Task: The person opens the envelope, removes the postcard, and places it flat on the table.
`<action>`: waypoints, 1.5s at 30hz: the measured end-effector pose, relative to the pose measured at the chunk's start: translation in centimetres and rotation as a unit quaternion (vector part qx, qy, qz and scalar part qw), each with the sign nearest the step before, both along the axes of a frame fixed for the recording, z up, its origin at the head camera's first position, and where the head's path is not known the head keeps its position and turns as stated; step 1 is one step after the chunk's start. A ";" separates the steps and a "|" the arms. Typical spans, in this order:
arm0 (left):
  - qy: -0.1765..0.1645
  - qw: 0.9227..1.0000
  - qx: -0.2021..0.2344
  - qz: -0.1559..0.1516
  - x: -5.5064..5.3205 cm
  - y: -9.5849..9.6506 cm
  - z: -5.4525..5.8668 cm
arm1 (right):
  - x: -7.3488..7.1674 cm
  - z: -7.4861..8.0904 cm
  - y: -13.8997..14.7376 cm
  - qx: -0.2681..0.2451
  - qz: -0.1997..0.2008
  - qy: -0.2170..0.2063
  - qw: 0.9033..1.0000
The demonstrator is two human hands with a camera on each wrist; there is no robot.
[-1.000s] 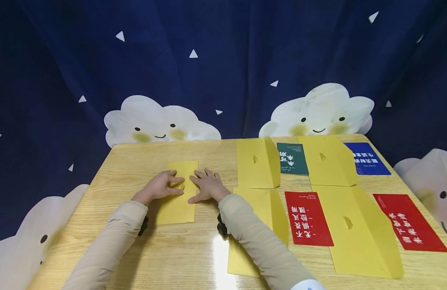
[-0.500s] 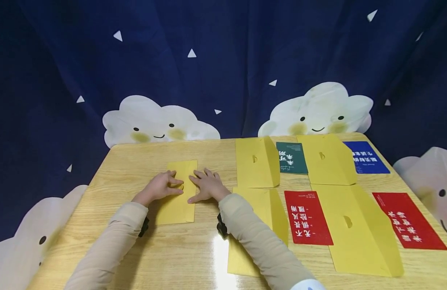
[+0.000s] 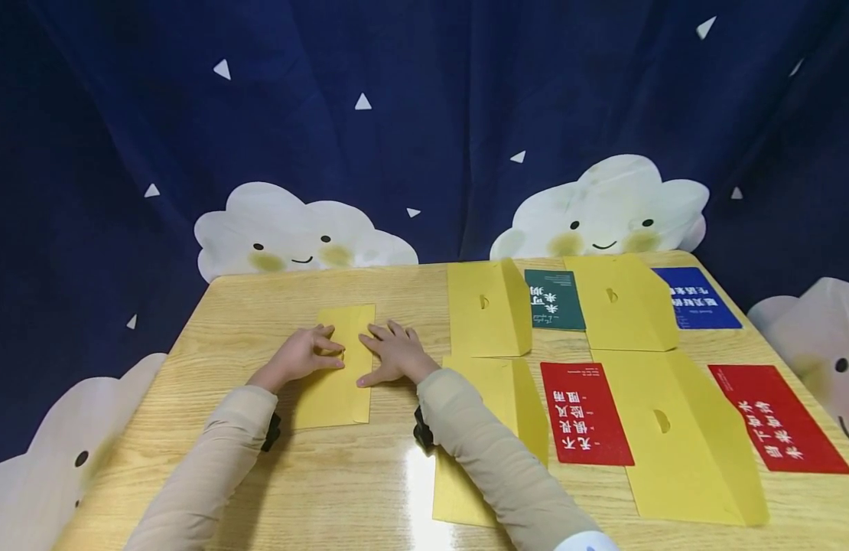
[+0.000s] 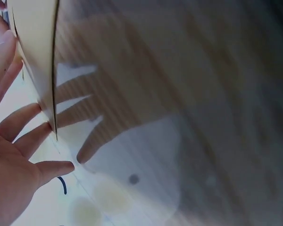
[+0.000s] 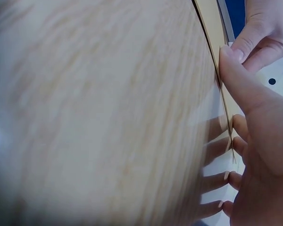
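A yellow envelope (image 3: 328,403) lies on the left part of the wooden table, with both hands at it. My left hand (image 3: 302,356) rests over its left side, thumb and index finger pinching at the small half-round slot in the middle. The tab there is mostly hidden by the fingers. My right hand (image 3: 395,352) lies on the right edge with its fingers spread, pressing the paper; in the right wrist view its thumb (image 5: 238,82) is against the envelope edge (image 5: 216,59). The left wrist view shows the left fingers (image 4: 26,120) along the paper's edge.
Several more yellow envelopes (image 3: 489,317) with raised flaps lie on the right of the table (image 3: 328,490). Beside them are a green card (image 3: 558,300), a blue card (image 3: 707,300), and two red cards (image 3: 586,413). My right forearm crosses one envelope. A dark blue curtain (image 3: 424,115) hangs behind.
The left thumb and index finger have drawn slightly left and closer together at the slot, covering more of the tab. The right hand and the envelope stay where they were.
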State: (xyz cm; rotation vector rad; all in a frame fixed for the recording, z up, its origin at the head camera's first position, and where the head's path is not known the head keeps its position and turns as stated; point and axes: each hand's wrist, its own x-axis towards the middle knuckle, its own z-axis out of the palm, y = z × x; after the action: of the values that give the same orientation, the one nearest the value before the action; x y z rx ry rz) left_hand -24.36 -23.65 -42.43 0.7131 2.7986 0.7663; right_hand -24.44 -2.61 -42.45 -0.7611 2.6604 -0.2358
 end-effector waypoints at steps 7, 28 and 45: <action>-0.013 1.000 0.014 0.009 -0.1 -0.1 0.1 | 0.0 0.2 0.0 0.001 -0.005 -0.005 1.000; -0.030 0.999 0.023 0.007 -0.5 0.2 0.4 | 1.5 0.8 -2.8 0.090 -0.058 0.008 0.994; -0.033 0.999 0.011 0.013 -0.4 -0.3 0.3 | 1.2 1.9 -1.1 -0.032 -0.028 -0.046 0.998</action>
State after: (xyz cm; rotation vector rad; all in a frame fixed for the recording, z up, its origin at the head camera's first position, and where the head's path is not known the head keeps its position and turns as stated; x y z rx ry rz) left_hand -24.71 -23.92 -42.11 0.6449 2.7488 0.8110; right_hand -23.21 -3.67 -40.60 -0.6795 2.5996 -0.3640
